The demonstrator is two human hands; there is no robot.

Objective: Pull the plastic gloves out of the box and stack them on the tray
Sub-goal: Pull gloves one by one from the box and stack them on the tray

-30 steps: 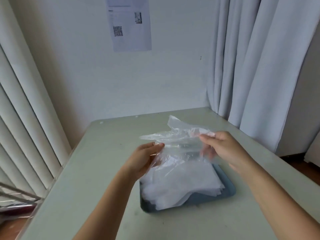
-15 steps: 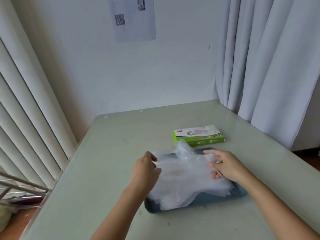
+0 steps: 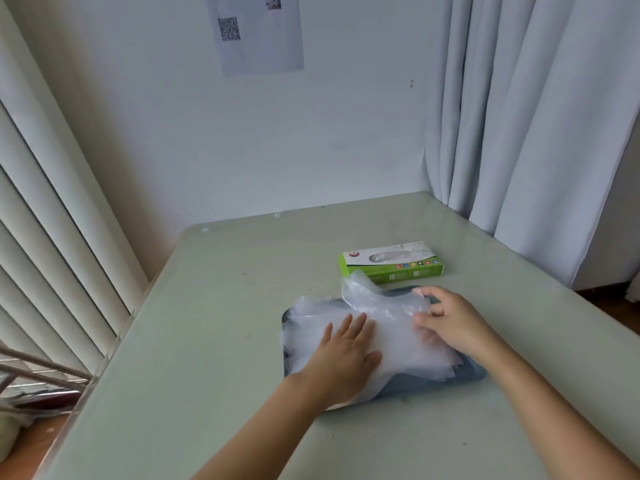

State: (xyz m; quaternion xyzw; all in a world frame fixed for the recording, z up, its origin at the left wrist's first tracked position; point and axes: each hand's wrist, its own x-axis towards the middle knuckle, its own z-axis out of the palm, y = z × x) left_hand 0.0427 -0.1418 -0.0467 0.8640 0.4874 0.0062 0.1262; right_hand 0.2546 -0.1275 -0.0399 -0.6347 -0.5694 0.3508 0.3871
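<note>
A pile of clear plastic gloves lies on a dark blue-grey tray in the middle of the table. My left hand presses flat on the left part of the pile, fingers straight. My right hand pinches the right edge of the top glove between thumb and fingers at the tray's far right side. One end of that glove still sticks up, crumpled. The green and white glove box lies flat just behind the tray, its oval opening facing up.
The pale green table runs to the white wall at the back. White curtains hang at the right, vertical blinds at the left. A metal rack pokes in at the lower left edge.
Both hands lowered the glove from the air onto the pile. My left hand let go and now lies flat on the gloves. The box came into view behind the tray.
</note>
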